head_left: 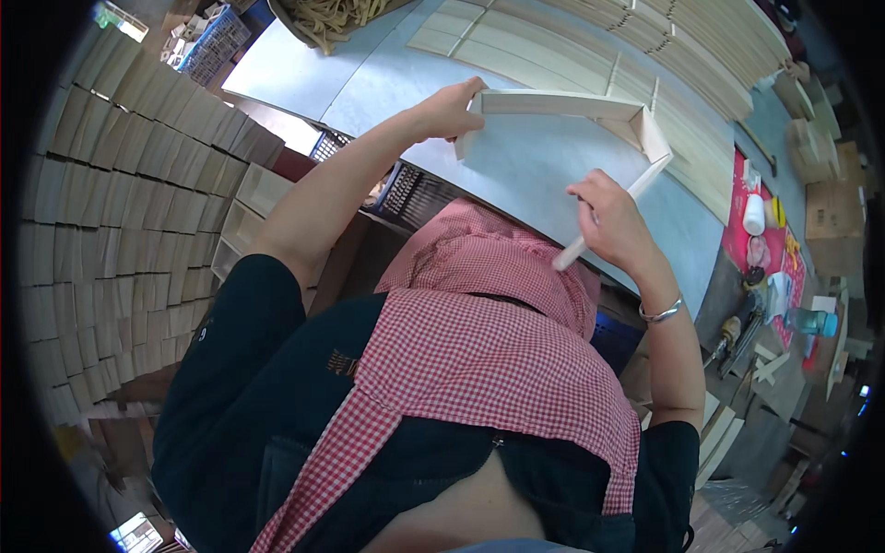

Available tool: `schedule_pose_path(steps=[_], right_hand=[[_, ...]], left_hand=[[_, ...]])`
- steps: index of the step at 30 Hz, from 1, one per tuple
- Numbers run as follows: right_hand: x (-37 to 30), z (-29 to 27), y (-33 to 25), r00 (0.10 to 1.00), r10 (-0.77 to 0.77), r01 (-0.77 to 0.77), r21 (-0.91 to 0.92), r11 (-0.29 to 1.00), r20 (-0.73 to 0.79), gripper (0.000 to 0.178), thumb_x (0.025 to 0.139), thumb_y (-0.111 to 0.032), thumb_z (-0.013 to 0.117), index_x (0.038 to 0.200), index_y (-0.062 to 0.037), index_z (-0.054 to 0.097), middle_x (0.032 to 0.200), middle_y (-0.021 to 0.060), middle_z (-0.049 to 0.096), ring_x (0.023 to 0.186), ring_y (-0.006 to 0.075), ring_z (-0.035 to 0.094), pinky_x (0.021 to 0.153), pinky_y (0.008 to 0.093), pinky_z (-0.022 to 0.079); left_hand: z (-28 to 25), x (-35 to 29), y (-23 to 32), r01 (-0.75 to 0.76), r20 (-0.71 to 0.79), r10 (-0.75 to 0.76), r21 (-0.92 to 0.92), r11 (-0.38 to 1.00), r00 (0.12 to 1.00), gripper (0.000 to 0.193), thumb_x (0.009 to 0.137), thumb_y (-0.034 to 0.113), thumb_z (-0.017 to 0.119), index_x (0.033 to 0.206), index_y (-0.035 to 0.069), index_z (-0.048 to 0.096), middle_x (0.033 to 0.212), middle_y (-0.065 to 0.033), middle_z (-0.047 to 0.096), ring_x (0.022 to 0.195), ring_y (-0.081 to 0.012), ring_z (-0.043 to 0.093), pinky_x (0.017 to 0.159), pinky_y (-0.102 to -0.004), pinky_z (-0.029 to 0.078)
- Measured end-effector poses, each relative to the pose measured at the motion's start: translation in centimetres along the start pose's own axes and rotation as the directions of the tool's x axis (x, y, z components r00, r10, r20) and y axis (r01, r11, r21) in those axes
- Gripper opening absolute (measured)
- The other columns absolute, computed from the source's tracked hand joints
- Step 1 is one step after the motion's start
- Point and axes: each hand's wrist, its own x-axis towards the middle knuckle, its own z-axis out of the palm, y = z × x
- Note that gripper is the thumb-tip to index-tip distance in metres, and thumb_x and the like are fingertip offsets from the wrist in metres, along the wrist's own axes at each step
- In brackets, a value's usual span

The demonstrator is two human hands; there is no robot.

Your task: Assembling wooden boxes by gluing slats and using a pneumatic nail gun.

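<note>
A pale wooden strip frame (553,101) of thin strips joined at angled corners stands on edge over the light blue-grey tabletop (544,157). My left hand (449,111) is closed on its left end, fingers around the short side. My right hand (608,221) is closed around the long side nearest me on the right. The pale end of that strip (570,254) sticks out below the hand, past the table edge toward my checked apron (498,359). Dark material shows at the right fingertips, too small to make out.
Flat wooden strips (553,51) lie beyond the frame, with stacked strips (710,55) behind. A basket of wood scraps (336,18) sits at the far left. Wood pieces (120,230) are piled high on the left. A white bottle (754,214) stands on the right, and a dark crate (415,195) below the table.
</note>
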Motion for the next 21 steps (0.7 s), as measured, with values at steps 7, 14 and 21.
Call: schedule_pose_path(steps=[7, 14, 21], right_hand=[[-2.5, -3.2, 4.3, 0.971, -0.123, 0.104, -0.101, 0.989, -0.203, 0.036, 0.075, 0.008, 0.056, 0.106, -0.0036, 0.069, 0.115, 0.0105, 0.065, 0.1, 0.0283, 0.061, 0.093, 0.0367, 0.049], [-5.0, -7.1, 5.6, 0.973, -0.23, 0.187, -0.554, 0.811, -0.009, 0.031, 0.075, 0.002, 0.064, 0.105, -0.0057, 0.068, 0.106, 0.0077, 0.067, 0.099, 0.0267, 0.061, 0.107, 0.0399, 0.043], [0.3, -2.6, 2.5, 0.984, -0.176, 0.161, -0.286, 0.944, -0.028, 0.02, 0.077, -0.01, 0.074, 0.093, -0.0082, 0.063, 0.089, 0.0047, 0.066, 0.081, 0.0251, 0.062, 0.086, 0.0375, 0.05]], left_hand=[[-1.0, 0.9, -2.0, -0.19, 0.018, 0.19, 0.151, 0.97, 0.982, 0.057, 0.08, 0.006, 0.055, 0.137, 0.004, 0.048, 0.121, -0.021, 0.064, 0.082, -0.0294, 0.063, 0.062, -0.0363, 0.055], [-1.7, 0.8, -2.0, -0.147, 0.044, 0.142, 0.143, 0.979, 0.989, 0.06, 0.082, 0.006, 0.056, 0.141, 0.007, 0.048, 0.125, -0.0215, 0.064, 0.083, -0.0294, 0.065, 0.063, -0.037, 0.057], [0.4, 0.9, -0.5, -0.152, -0.044, 0.152, 0.008, 0.988, 0.987, 0.058, 0.089, 0.012, 0.059, 0.146, 0.018, 0.047, 0.125, -0.0221, 0.064, 0.085, -0.0297, 0.069, 0.068, -0.0376, 0.061]])
